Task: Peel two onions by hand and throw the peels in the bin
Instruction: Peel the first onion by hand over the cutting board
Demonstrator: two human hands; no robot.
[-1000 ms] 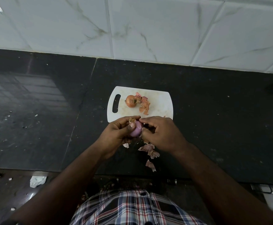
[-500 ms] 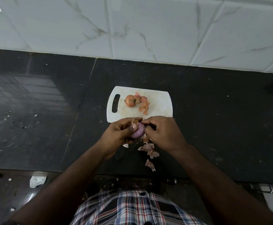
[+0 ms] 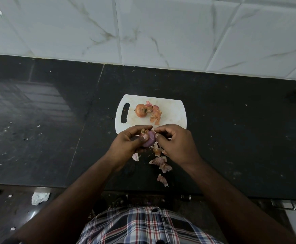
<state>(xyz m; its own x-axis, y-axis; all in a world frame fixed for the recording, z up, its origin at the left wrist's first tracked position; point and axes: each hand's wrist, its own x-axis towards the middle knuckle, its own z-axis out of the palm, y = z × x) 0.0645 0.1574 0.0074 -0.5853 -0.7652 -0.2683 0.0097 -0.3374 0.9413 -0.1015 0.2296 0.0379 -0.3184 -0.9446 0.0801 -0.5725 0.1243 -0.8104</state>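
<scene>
Left hand (image 3: 129, 143) grips the purple onion (image 3: 149, 140); right hand (image 3: 175, 143) pinches its skin (nearly bare). Next, seemingly: strip remaining skin, then the second onion (image 3: 141, 110).

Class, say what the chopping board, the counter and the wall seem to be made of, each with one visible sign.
Chopping board: probably plastic, smooth matt white with a moulded handle slot.
Counter: likely polished dark stone, speckled, reflecting tiles at left.
Wall: glossy ceramic or marble-look tiles, grey veins, grout lines.
</scene>
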